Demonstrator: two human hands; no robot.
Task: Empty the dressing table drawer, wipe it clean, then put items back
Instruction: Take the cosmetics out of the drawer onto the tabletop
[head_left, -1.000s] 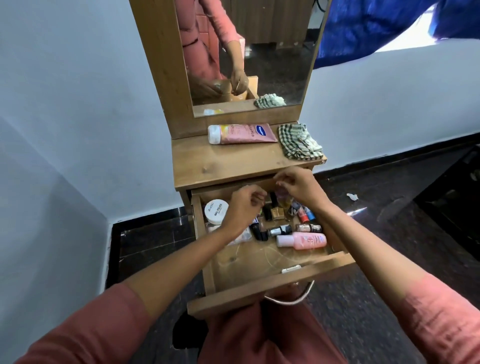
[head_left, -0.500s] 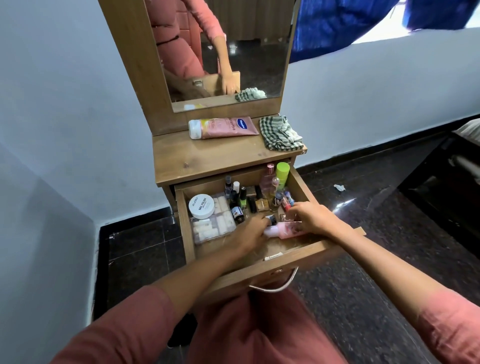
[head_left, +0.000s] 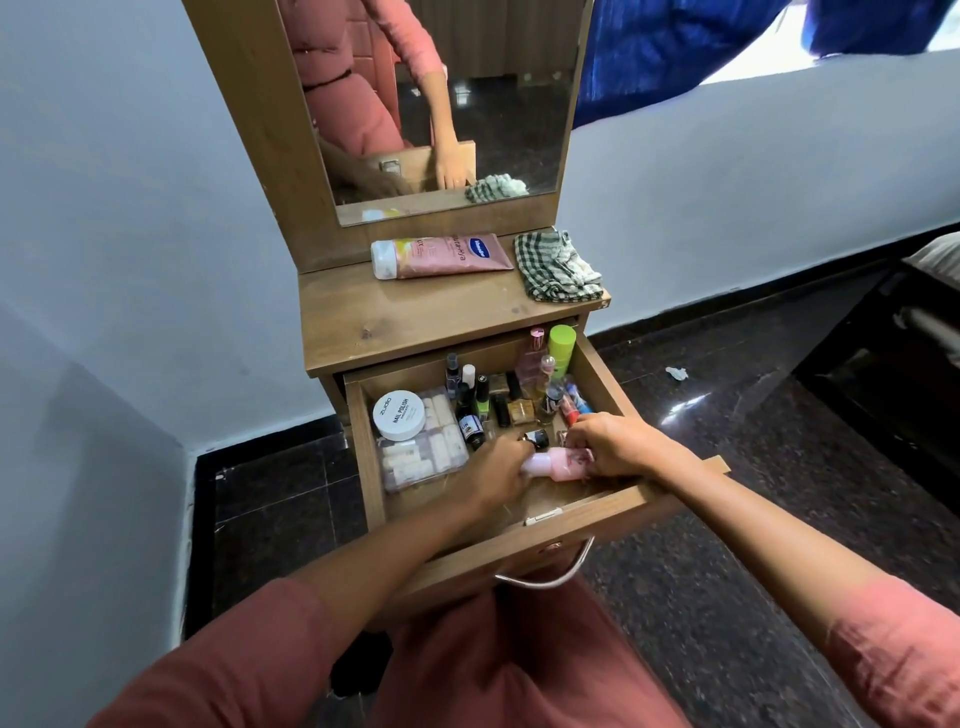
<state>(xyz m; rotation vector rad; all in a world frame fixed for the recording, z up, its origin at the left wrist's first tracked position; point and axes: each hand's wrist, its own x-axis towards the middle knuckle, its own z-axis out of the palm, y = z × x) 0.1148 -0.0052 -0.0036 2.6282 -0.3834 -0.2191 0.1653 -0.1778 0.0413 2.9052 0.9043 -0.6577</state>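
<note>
The wooden drawer (head_left: 571, 525) of the dressing table stands pulled out, full of cosmetics. A pink bottle (head_left: 560, 464) lies on its side near the drawer's front. My right hand (head_left: 621, 447) grips its body, and my left hand (head_left: 496, 470) curls over its white cap end. Behind my hands stand several small nail polish bottles (head_left: 480, 402), a pink perfume bottle (head_left: 532, 358) and a green-capped bottle (head_left: 562, 345). A white round jar (head_left: 399, 414) sits on a clear box of white pieces (head_left: 436, 454) at the drawer's left.
On the table top (head_left: 415, 317) lie a pink cream tube (head_left: 441, 255) and a checked cloth (head_left: 558, 266) under the mirror (head_left: 493, 104). A metal handle (head_left: 545, 578) hangs on the drawer front above my lap. White walls hem in the left; dark floor lies to the right.
The drawer came further out. Both hands moved from the drawer's back rim down to the front and closed on the pink bottle.
</note>
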